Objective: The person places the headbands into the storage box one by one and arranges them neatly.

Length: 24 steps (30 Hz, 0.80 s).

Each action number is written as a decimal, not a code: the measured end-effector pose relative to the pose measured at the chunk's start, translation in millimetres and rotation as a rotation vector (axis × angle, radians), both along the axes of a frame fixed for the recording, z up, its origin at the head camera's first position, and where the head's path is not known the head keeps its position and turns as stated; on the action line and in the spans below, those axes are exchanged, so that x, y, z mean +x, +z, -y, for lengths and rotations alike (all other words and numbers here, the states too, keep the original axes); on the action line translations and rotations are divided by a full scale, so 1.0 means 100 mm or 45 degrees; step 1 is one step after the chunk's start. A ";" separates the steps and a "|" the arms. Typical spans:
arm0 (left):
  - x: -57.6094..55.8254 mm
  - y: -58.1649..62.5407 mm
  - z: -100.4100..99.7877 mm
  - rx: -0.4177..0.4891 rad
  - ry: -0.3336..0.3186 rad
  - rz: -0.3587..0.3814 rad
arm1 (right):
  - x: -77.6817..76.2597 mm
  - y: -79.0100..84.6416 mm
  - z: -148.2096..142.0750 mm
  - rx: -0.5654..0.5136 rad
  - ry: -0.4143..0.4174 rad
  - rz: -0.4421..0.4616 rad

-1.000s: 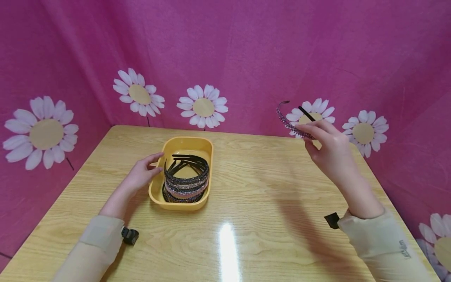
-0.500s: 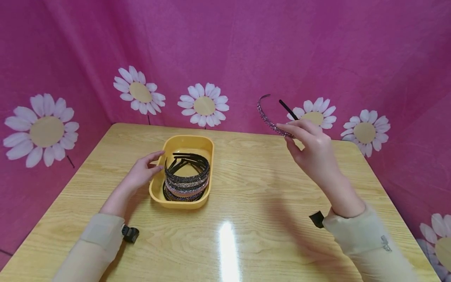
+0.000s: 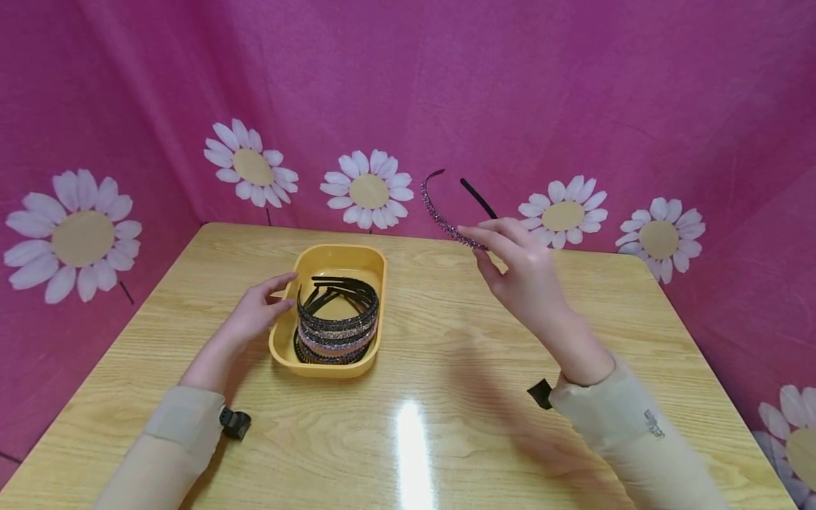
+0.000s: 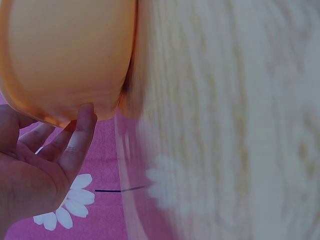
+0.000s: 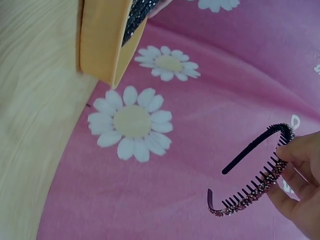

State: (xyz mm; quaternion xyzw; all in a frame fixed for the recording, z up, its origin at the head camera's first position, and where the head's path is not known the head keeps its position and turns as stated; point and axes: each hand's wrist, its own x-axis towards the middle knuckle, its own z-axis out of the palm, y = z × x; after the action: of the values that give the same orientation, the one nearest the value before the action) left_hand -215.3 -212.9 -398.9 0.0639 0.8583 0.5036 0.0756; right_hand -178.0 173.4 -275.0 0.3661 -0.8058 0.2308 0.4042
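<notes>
In the head view a yellow plastic tub (image 3: 328,372) sits on the table's left half, with several stacked headbands (image 3: 338,327) in its near part, black, glittery and pinkish. My left hand (image 3: 253,312) rests at the tub's left rim, thumb and fingertips touching it. The left wrist view shows fingers (image 4: 80,140) extended against the tub's outer wall. Up in the air right of the tub, my right hand (image 3: 523,269) pinches a headband (image 3: 431,211) with purple sparkly beads. Comb teeth line its inner side in the right wrist view, and its two ends point away from the hand.
The wooden table (image 3: 408,326) reaches back to a pink cloth backdrop (image 3: 446,92) printed with white daisies. A bright light reflection (image 3: 414,453) lies on the tabletop. Each sleeve cuff carries a small black wrist device (image 3: 236,423).
My right hand has moved left with the beaded headband, from the table's right side toward the tub. The left hand and the tub have stayed where they were.
</notes>
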 end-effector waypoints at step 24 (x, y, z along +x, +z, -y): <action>0.01 0.00 0.00 -0.012 -0.010 -0.028 | -0.20 -0.08 0.58 -0.050 0.217 0.101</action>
State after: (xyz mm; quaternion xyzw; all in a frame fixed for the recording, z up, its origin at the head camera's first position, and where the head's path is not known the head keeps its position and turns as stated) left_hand -214.6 -212.5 -399.0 0.0725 0.8612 0.4983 0.0684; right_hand -198.2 115.6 -282.8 0.4158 -0.7824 0.2945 0.3580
